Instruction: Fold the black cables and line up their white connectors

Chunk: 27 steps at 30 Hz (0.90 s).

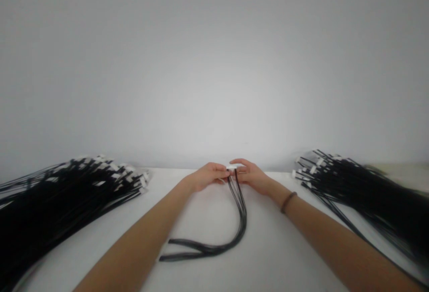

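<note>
White connector (231, 167) – black wires (245, 220) – white tabletop (268, 247)

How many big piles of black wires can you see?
2: the left pile and the right pile, one at each side of the picture. The bunch of wires in the middle isn't a pile. More piles could be hidden outside the picture.

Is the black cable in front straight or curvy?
Curvy. From the white connector between the left hand and right hand, the black cable bends round and splits into two ends.
</note>
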### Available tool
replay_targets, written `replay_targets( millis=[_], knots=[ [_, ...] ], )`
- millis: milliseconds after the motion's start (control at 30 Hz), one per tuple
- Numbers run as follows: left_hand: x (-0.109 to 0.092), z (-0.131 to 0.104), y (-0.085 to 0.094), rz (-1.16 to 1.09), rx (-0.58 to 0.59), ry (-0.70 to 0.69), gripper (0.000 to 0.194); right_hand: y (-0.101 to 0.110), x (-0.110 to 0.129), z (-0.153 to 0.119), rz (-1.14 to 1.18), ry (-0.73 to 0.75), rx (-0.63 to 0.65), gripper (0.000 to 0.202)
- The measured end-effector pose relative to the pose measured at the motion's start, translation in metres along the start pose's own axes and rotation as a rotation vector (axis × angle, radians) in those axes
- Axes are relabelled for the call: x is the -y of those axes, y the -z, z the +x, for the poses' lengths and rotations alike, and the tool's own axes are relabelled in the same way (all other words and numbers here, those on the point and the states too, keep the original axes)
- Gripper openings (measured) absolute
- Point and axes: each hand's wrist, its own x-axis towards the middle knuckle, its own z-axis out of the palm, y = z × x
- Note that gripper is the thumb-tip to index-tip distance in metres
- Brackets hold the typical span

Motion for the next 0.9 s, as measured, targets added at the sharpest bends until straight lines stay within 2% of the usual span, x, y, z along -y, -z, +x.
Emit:
replay_targets(
  millis=[267,433,900],
  knots=[
    [0.003,0.0,0.005,-0.132,0.045,-0.02,0.029,-0.002,-0.003,0.002,0.045,0.008,-0.015,0.046],
    [0.003,0.002,-0.001,-0.146,-0.026,-0.039,0.028,-0.001,-0.006,0.003,0.039,0.006,-0.041,0.051],
    [0.007,0.009,-0.007,-0.139,-0.19,-0.016,0.021,-0.004,-0.002,0.002,0.012,0.008,-0.048,0.045]
  ],
)
